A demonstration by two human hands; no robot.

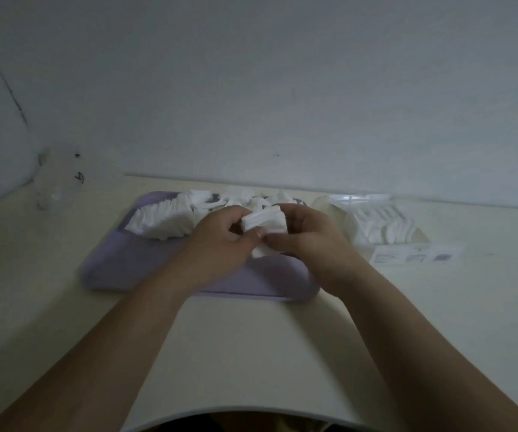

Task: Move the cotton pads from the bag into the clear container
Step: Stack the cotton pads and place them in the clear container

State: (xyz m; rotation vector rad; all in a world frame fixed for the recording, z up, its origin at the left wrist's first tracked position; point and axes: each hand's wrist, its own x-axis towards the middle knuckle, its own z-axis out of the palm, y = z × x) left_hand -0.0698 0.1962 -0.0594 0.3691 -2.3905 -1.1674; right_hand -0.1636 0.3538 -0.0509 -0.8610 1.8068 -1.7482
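Left hand (220, 241) and right hand (304, 235) both grip a small stack of cotton pads (262, 224), pinched btwn fingertips and thumbs, just above the purple tray (133, 269) at mid-frame.

Risk, as I judge it: the stack is squeezed from the sides only, so the middle pads could slip out or fan apart on the way to the clear container (385, 226) at right. One pad seems to hang below the stack near the thumbs. Passing the stack to one hand w/ too light a pinch would do the same. The container looks fairly full, so pushing more in could topple the rows inside.

Pads are white, soft, square-ish, edges roughly aligned.

More loose pads (161, 221) lie in a fanned row and a heap on the tray's far side. Crumpled clear plastic (48, 188) sits at far left, maybe the bag, can't tell. All of it is on a pale table (251, 353).
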